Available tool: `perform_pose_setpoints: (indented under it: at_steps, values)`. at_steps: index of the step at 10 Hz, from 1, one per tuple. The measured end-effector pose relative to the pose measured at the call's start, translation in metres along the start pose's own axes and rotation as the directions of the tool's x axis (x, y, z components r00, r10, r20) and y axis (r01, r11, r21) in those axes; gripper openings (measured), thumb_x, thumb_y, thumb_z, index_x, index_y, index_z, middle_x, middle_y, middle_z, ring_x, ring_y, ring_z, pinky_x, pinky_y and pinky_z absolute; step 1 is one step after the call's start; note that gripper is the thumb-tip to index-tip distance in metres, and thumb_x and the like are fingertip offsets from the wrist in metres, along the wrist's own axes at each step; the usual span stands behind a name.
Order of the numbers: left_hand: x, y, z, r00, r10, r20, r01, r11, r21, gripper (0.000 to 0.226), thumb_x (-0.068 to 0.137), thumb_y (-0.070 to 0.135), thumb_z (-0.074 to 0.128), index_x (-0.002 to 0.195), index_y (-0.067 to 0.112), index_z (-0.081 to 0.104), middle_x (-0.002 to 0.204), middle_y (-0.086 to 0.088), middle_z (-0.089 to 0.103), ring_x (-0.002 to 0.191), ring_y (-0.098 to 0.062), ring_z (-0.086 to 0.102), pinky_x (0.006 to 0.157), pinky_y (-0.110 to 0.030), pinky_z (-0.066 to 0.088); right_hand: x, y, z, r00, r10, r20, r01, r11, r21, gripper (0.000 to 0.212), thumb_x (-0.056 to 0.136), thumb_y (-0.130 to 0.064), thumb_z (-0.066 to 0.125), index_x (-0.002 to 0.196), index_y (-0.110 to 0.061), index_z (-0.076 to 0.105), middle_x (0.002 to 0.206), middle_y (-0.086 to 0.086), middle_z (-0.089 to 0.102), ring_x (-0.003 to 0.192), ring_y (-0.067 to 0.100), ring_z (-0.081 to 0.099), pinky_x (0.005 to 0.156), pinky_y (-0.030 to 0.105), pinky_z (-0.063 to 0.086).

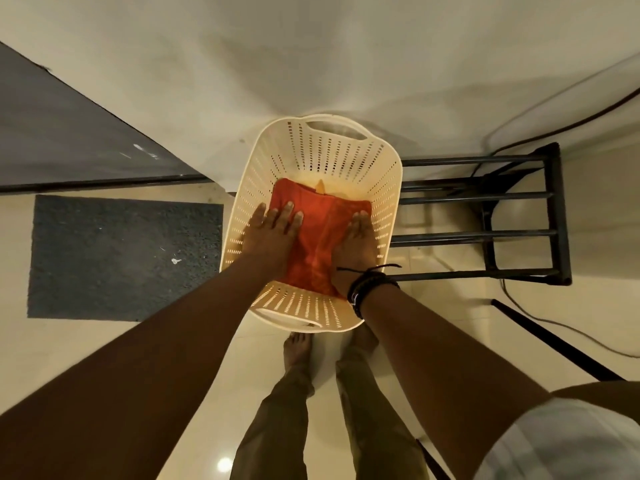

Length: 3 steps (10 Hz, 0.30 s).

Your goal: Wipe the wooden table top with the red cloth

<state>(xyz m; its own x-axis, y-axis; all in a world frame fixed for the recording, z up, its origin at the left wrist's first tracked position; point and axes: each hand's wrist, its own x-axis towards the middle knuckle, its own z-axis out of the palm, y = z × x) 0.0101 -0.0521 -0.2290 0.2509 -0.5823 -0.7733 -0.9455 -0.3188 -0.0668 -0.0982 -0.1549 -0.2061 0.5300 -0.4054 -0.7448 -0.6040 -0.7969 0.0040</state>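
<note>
Reaching down into a cream perforated laundry basket (pixel 381 188), a person presses both hands onto one folded red cloth (pixel 318 237) lying in the bottom of it. The left hand (pixel 273 233) lies flat on the cloth's left half, fingers spread and extended, the palm down and nothing gripped. The right hand (pixel 356 242) rests at the cloth's right edge with its fingers together and pointing away from the camera; whether it pinches the fabric or only lies on it cannot be told. A stack of dark bands (pixel 367 289) circles the right wrist, one loose strand sticking out. A second, paler orange piece of fabric (pixel 322 187) peeks out beyond the far edge of the red cloth. The basket has two slotted handles, one at each end, and stands on a pale tiled floor (pixel 104 341) just before the person's two bare feet (pixel 298 348). One grey mat (pixel 121 254) lies to the left, near the basket. One black metal rack (pixel 519 216) with horizontal bars stands just beside the basket's right side, and a cable (pixel 554 323) trails along the floor past it.
</note>
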Motion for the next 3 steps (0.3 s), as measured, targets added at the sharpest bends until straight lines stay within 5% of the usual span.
perform_pose_setpoints:
  at_steps: [1, 3]
  values:
    - [-0.016, 0.001, -0.011, 0.998, -0.015, -0.067, -0.004, 0.96, -0.281, 0.092, 0.097, 0.045, 0.053, 0.158, 0.018, -0.01, 0.166, -0.011, -0.01, 0.153, -0.035, -0.005, 0.123, -0.047, -0.004, -0.018, 0.002, 0.0, 0.993, -0.076, -0.09, 0.066, 0.991, -0.117, 0.063, 0.108, -0.03, 0.018, 0.155, 0.008, 0.0, 0.162, 0.032, 0.003, 0.153, 0.043, 0.004, 0.126, 0.048, -0.004]
    - [-0.1, 0.021, -0.045, 0.973, -0.039, -0.228, -0.034, 0.95, -0.312, 0.088, 0.098, 0.047, 0.05, 0.158, 0.017, -0.005, 0.167, -0.009, -0.006, 0.152, -0.031, -0.013, 0.118, -0.053, -0.013, -0.124, 0.003, -0.043, 0.96, -0.164, -0.226, 0.152, 0.986, -0.071, 0.073, 0.104, -0.031, 0.046, 0.159, -0.006, 0.005, 0.167, 0.019, 0.0, 0.155, 0.033, 0.002, 0.124, 0.046, -0.003]
